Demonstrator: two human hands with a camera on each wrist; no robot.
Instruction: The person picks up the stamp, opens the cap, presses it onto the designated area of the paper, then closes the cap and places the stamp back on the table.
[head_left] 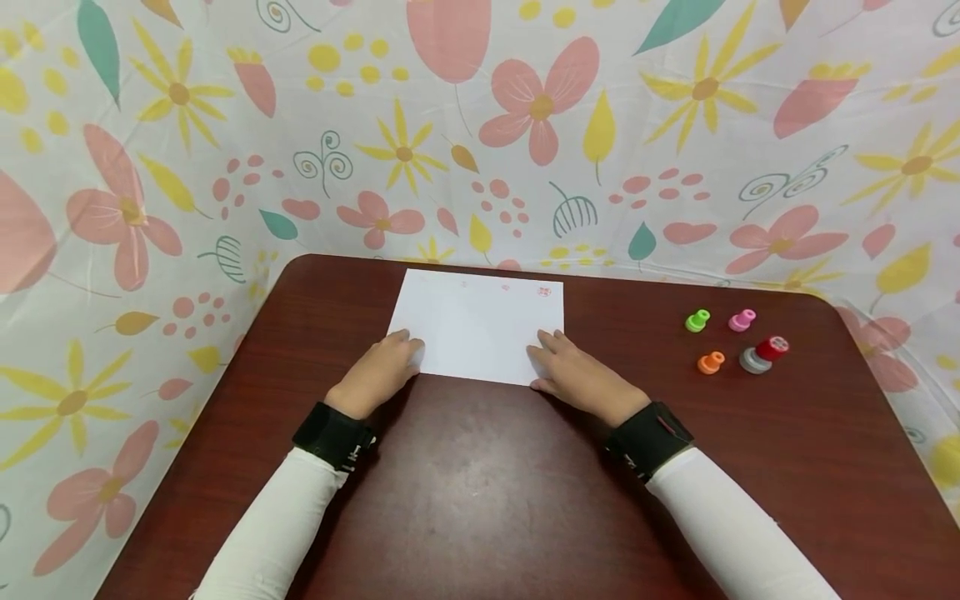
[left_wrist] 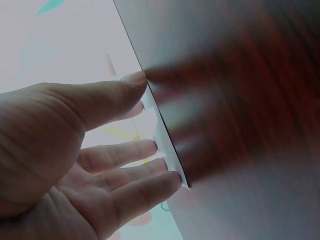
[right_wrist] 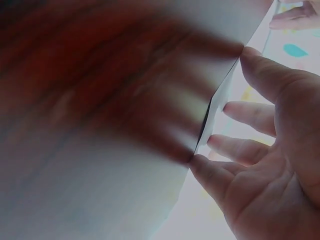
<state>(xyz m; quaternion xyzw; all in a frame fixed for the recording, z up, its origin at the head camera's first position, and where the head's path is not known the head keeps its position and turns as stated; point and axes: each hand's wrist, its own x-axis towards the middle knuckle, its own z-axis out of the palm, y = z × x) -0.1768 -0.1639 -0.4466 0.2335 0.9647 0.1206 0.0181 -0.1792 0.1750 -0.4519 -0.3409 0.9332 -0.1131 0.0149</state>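
Observation:
A white sheet of paper lies on the dark wood table, with several small reddish stamp prints along its far edge; the rightmost is the largest and clearest. My left hand rests at the sheet's near left corner. At the near right corner, my right hand rests with its fingertips on the paper. Both wrist views show fairly straight, spread fingers touching the sheet, the thumbs at its near edge. In the right wrist view that edge bows slightly up off the table between thumb and little finger.
To the right stand small stamp-like pieces: a green one, a pink one and an orange one. Beside them is a larger red and grey stamp with a patterned end. A flower-printed cloth hangs behind the table.

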